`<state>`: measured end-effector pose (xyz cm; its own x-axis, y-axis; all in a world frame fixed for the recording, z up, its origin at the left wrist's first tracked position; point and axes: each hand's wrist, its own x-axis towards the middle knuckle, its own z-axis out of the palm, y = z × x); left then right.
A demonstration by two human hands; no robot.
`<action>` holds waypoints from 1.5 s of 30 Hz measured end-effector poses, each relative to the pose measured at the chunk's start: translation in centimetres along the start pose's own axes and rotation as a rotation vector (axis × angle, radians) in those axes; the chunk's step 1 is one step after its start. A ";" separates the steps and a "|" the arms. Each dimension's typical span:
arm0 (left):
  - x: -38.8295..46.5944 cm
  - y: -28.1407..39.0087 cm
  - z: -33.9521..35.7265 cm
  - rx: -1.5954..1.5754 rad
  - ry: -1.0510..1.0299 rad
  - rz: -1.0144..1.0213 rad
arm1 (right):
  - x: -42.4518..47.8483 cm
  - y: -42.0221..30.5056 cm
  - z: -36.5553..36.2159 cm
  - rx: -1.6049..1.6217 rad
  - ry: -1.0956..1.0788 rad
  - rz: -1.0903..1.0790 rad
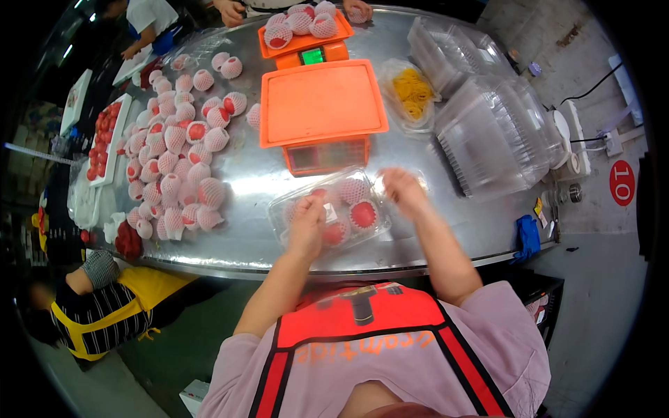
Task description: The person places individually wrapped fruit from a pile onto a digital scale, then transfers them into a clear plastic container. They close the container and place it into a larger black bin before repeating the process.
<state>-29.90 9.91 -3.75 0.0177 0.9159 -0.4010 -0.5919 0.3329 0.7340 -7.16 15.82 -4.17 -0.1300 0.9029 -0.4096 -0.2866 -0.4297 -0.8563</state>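
Observation:
A clear plastic clamshell box (377, 230) with several red fruits in pink foam nets lies on the metal table in front of me. My left hand (308, 217) is over the box's left part, fingers bent together; whether it pinches something thin cannot be told. My right hand (402, 188) is blurred, just off the box's upper right corner, with fingers curled and no object visible in it. One netted fruit (363, 214) shows its red face at the box's right side. Just beyond the box stands an orange scale (324, 104) with a bare tray.
Many netted fruits (170, 162) are heaped on the left. Stacked clear boxes (491, 136) and a tub of yellow rubber bands (413, 94) stand right. Another orange scale (308, 52) holds netted fruits at the far edge. Co-workers are at the far side and left; a blue glove (528, 235) hangs at the right edge.

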 end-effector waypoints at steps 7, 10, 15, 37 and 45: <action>-0.9 -0.7 0.3 0.231 -0.050 0.011 | 8.3 -7.3 -1.8 -1.198 0.376 -0.928; -2.0 -0.4 1.4 0.285 -0.118 -0.083 | 0.1 -2.7 3.7 -0.737 -0.373 -0.551; -3.0 -1.7 -0.4 0.337 -0.220 -0.017 | -5.6 2.4 3.7 -0.462 -0.322 -0.149; -4.7 -0.3 -4.1 1.821 0.283 0.620 | -4.3 9.9 -0.3 -0.358 0.291 0.050; -5.5 0.3 -6.9 1.808 0.267 0.488 | -5.0 7.8 1.5 0.088 0.149 0.101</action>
<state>-35.71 3.40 -5.11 -0.0806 0.9950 0.0586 0.9394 0.0562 0.3383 -10.21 8.01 -8.29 -0.0224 0.8418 -0.5392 -0.3622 -0.5096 -0.7805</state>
